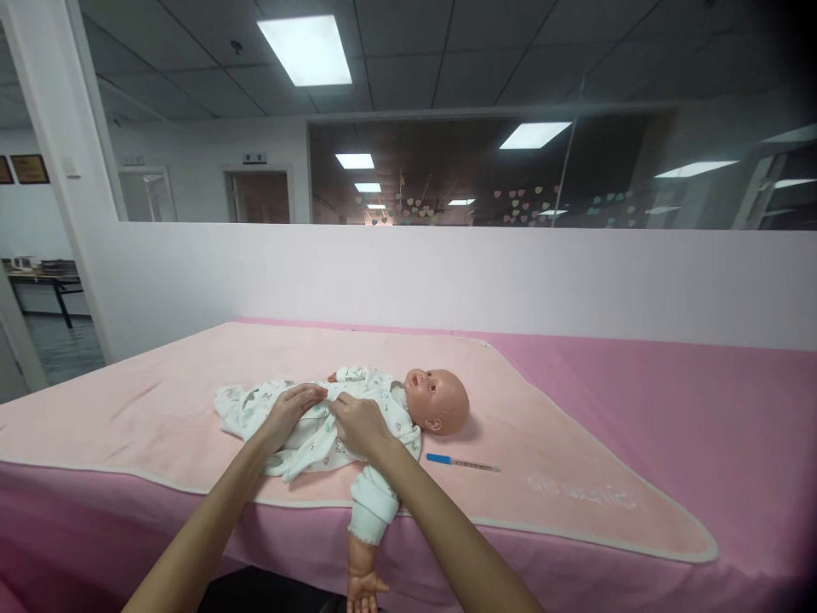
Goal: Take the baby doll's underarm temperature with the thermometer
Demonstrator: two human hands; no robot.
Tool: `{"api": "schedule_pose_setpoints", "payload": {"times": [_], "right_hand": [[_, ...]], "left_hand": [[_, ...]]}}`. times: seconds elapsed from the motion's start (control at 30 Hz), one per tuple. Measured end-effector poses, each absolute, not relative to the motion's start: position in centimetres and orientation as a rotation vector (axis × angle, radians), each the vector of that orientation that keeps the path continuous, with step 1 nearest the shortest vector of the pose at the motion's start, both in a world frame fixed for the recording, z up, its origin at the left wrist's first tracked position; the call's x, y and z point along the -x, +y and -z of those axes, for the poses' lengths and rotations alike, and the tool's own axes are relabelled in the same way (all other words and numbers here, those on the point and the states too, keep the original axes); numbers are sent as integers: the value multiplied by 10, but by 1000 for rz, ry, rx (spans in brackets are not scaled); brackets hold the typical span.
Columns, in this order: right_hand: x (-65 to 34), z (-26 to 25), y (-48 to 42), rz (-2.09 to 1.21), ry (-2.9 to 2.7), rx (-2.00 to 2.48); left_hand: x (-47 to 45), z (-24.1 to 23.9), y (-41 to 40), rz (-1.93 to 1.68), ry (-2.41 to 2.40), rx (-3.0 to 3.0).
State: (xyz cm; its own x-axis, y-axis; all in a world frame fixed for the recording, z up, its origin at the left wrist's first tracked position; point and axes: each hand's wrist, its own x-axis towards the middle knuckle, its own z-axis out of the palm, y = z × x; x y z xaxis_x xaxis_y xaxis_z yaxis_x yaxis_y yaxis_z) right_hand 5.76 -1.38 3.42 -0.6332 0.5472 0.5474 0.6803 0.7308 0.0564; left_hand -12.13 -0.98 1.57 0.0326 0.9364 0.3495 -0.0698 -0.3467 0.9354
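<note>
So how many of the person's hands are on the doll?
2. The left hand lies mid-body on the doll, over its printed suit; the right hand is beside it, on the chest nearer the head.

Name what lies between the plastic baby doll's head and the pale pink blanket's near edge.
A slim clear stick with a blue end lies flat on the blanket, apart from the doll's head; the head view shows it.
</note>
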Motion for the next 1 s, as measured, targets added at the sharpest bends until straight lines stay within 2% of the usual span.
{"api": "schedule_pose_setpoints", "payload": {"times": [0.37, 0.63, 1.0], "right_hand": [[-58, -25, -18, 58, -2209, 921], [-59, -24, -15, -115, -2046, 829], [-57, -24, -14, -153, -2044, 860]], "left_hand": [[107, -12, -26, -1581, 1285, -1807], [109, -10, -21, -1581, 1280, -1810], [112, -12, -21, -1595, 1093, -1632]]}}
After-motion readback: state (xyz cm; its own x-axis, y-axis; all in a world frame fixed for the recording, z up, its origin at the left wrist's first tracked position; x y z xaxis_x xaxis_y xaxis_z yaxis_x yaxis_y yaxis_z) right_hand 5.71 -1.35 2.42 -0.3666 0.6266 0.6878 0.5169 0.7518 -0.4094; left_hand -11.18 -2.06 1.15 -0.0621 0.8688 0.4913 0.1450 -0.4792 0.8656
